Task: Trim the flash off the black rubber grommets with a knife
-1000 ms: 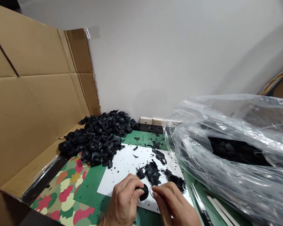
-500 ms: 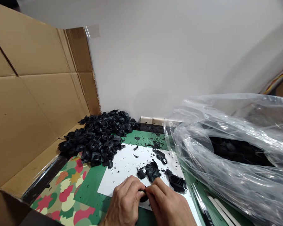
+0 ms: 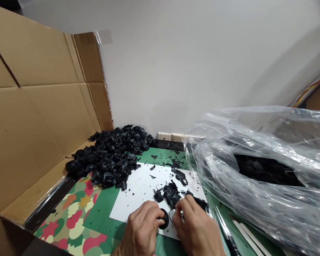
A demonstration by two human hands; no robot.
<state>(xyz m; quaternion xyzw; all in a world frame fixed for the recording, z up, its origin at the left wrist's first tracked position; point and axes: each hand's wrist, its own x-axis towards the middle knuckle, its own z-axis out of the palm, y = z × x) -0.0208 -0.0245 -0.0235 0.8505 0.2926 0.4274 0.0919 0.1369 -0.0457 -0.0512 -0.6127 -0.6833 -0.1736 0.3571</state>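
Note:
My left hand (image 3: 141,229) pinches a small round black rubber part (image 3: 164,218) over the near edge of a white sheet (image 3: 141,185). My right hand (image 3: 196,229) is closed beside it, its fingertips at a thin loop next to the part; what they hold is too small to name. Black trimmings and scraps (image 3: 172,193) lie on the sheet just beyond my fingers. A large heap of black ribbed rubber parts (image 3: 110,154) is piled at the back left.
A brown cardboard wall (image 3: 37,106) stands on the left. A clear plastic bag (image 3: 261,177) with more black parts fills the right. White sticks (image 3: 245,233) lie beside it on the green mat (image 3: 101,206). A white wall is behind.
My two hands came together over the black part half a second ago; now the right hand has drawn slightly to the right and the part shows again between them.

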